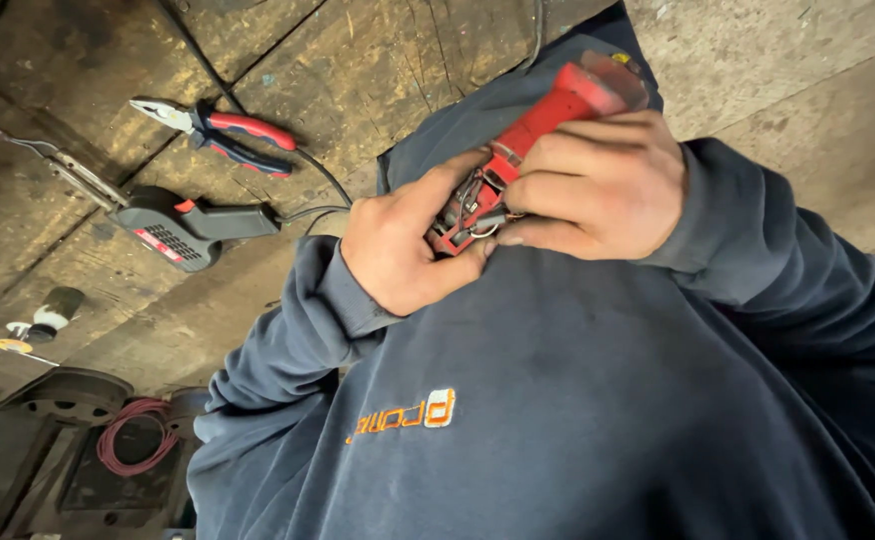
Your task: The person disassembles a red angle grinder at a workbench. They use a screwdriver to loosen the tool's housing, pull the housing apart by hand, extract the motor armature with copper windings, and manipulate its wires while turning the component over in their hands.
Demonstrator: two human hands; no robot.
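**Both hands closed on a red tool held against the chest**

Head view: The right hand is wrapped tight round the long red plastic body of a small hand-held tool, which slants up and to the right over the dark blue sweatshirt. The left hand cups the tool's lower end, where bare metal parts and wires show, with its thumb pressed along the side. The two hands touch each other there, just in front of the chest.

On the worn wooden bench to the left, well apart from the hands, lie pliers with red and black grips and, just below them, a dark grey pistol-shaped soldering gun with its black cable. A coil of reddish wire lies lower left.
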